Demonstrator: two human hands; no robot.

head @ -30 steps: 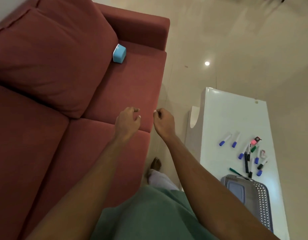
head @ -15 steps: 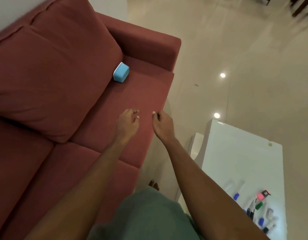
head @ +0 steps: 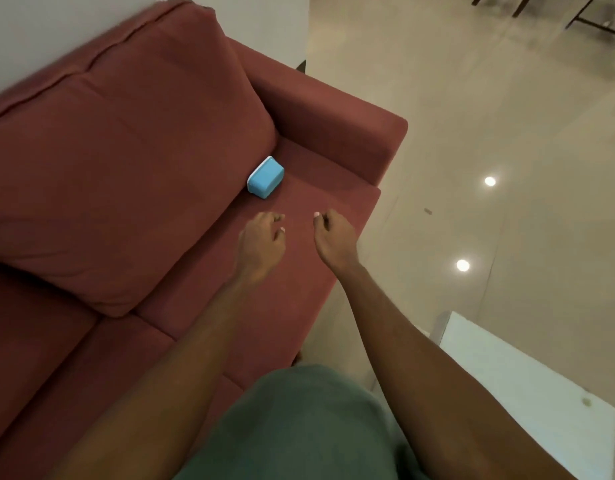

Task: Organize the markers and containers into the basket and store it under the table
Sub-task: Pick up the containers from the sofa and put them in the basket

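Note:
A small blue container [head: 265, 181] with a white lid lies on its side on the red sofa seat [head: 319, 216], against the back cushion near the armrest. My left hand [head: 262, 242] hovers over the seat a short way in front of the container, fingers loosely curled and holding nothing. My right hand [head: 333, 236] is beside it to the right, also loosely curled with nothing in it. The markers and the basket are out of view. Only a corner of the white table [head: 527, 386] shows at the lower right.
A large red back cushion [head: 119, 174] fills the left of the sofa, and the armrest [head: 337, 126] closes its far end. Beige tiled floor [head: 489, 116] lies to the right, with dark chair legs [head: 583, 15] at the top right corner.
The view has swung left and up toward the sofa, so the markers and basket have left the frame. Both hands have moved forward, closer to the blue container.

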